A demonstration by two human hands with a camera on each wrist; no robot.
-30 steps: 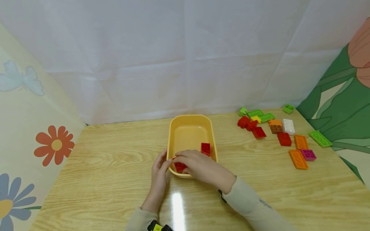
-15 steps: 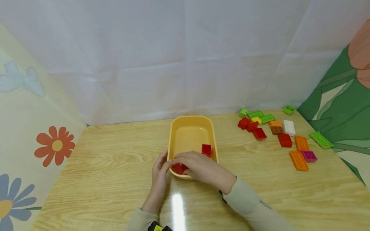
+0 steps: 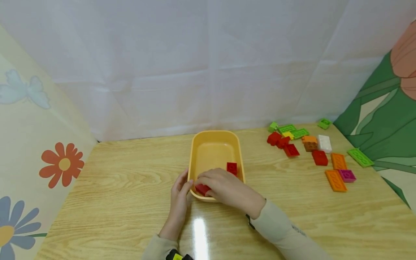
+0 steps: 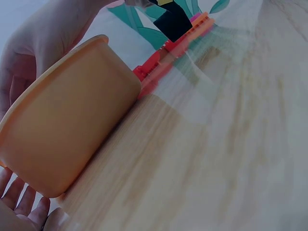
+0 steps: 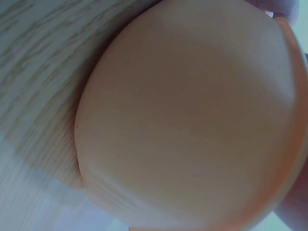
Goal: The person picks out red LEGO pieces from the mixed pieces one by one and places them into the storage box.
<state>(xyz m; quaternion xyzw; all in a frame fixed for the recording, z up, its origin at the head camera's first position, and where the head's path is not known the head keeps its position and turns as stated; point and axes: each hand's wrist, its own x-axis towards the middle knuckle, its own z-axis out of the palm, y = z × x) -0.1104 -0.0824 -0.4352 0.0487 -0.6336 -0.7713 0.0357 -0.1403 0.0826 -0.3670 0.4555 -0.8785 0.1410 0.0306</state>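
In the head view a yellow plastic tub (image 3: 212,153) sits on the wooden table near my body. My left hand (image 3: 179,196) holds its near left corner, fingers along the outer wall and thumb at the rim. The left wrist view has the fingertips (image 4: 26,197) against the tub's side. My right hand (image 3: 224,186) reaches over the near rim and grips a red toy building brick (image 3: 203,190) low inside, its fingers covering part of it. Another red brick (image 3: 232,167) lies by the tub's right wall, partly behind that hand. The tub's outer wall (image 5: 187,115) fills most of the right wrist view.
Loose building bricks lie at the back right: red bricks (image 3: 291,150), green plates (image 3: 360,157), a white brick (image 3: 324,143), orange plates (image 3: 336,180) and a magenta brick (image 3: 347,175). A white cloth (image 3: 156,90) hangs behind the table; painted panels (image 3: 63,164) flank both sides.
The red brick in my right fingers has turned, showing a different face than before. Both hands and the tub stay about where they were.
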